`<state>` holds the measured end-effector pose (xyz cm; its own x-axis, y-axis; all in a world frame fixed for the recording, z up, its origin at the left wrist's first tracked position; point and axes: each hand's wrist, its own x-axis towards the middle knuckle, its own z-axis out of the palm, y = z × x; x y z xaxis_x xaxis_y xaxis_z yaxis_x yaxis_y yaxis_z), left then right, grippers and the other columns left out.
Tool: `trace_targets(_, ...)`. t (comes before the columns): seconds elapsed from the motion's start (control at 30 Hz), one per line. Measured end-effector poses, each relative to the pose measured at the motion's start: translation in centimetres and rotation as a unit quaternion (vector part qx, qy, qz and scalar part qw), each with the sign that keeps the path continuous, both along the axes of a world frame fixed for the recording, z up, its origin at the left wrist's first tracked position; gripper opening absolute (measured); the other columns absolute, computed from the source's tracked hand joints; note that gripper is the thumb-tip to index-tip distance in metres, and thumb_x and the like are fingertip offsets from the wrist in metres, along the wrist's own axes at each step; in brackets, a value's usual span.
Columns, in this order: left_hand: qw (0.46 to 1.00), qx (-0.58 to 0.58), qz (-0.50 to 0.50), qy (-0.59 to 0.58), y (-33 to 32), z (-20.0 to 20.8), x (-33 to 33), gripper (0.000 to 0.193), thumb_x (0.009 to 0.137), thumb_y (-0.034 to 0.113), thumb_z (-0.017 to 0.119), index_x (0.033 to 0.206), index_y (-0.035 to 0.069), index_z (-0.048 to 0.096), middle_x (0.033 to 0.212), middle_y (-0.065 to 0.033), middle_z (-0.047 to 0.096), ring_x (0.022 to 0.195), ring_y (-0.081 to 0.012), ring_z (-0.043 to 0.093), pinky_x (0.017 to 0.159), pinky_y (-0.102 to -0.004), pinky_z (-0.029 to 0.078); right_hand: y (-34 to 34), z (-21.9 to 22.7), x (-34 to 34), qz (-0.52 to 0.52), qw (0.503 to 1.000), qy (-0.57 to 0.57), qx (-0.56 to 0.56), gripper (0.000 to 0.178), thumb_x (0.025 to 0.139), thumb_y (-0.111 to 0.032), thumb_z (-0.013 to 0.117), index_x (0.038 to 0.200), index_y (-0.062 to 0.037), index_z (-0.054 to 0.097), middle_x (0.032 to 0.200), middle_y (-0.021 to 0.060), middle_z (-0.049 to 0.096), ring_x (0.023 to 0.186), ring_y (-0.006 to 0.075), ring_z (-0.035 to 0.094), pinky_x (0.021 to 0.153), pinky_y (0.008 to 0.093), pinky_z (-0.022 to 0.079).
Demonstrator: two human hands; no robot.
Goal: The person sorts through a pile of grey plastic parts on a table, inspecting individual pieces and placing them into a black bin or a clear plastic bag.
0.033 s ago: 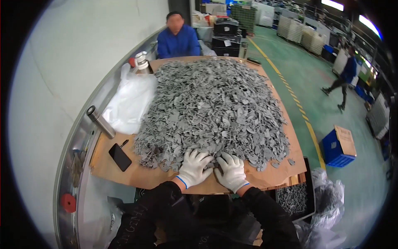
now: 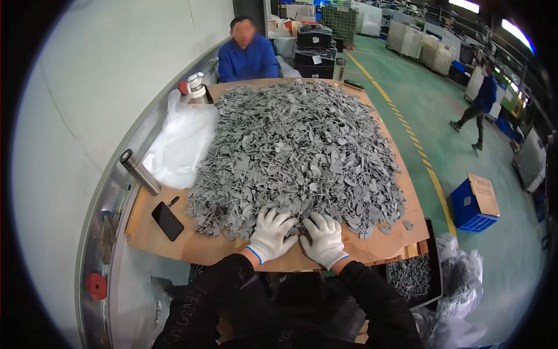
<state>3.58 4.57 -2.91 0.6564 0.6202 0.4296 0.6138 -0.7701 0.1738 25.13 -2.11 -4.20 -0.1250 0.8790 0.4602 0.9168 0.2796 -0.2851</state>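
Note:
A broad heap of small grey flat parts (image 2: 296, 151), some rounded and some stick-like, covers most of the brown board tabletop (image 2: 372, 250). At its near edge rests my left hand (image 2: 270, 235) in a white knit glove, fingers spread over the closest pieces. Beside it my right hand (image 2: 324, 239), gloved alike, lies with fingers apart and bent slightly into the parts. The two thumbs point toward each other, nearly meeting. Neither hand visibly grips a piece; the fingertips are partly hidden among the parts.
Along the left side are a steel flask (image 2: 140, 172), a black phone (image 2: 167, 221), a clear plastic bag (image 2: 183, 142) and another flask (image 2: 197, 88). A person in blue (image 2: 247, 58) sits opposite. A black bin (image 2: 410, 279) of grey parts stands below right; a blue crate (image 2: 471, 203) is on the floor.
My hands keep their place at the heap's edge. The view has shifted very slightly, and the person walking at the far right appears a little further left.

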Motion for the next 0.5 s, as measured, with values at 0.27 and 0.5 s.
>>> trace_targets(0.27,0.995,0.016,-0.087,-0.037,0.8,0.1,0.2,0.052,0.092,0.038,0.081,0.136,0.013,0.07,0.145,-0.0106,0.063,0.14,-0.0428,0.053,0.124,-0.0617,0.037,-0.1,1.2,0.3,-0.04,0.998,-0.042,0.011,0.058,0.089,-0.036,0.078,0.142,-0.0147,0.066,0.151,0.012,0.061,0.138,0.0364,0.055,0.113,0.0633,0.04)
trace_targets(0.5,0.998,0.02,-0.042,-0.049,0.6,0.0,0.5,0.049,0.09,0.035,0.082,0.133,0.013,0.071,0.143,-0.0116,0.064,0.14,-0.0413,0.054,0.124,-0.0614,0.037,0.2,-0.5,0.6,0.0,1.0,-0.015,0.013,0.059,0.088,-0.036,0.079,0.142,-0.014,0.066,0.15,0.0113,0.062,0.137,0.0355,0.055,0.112,0.0582,0.043)
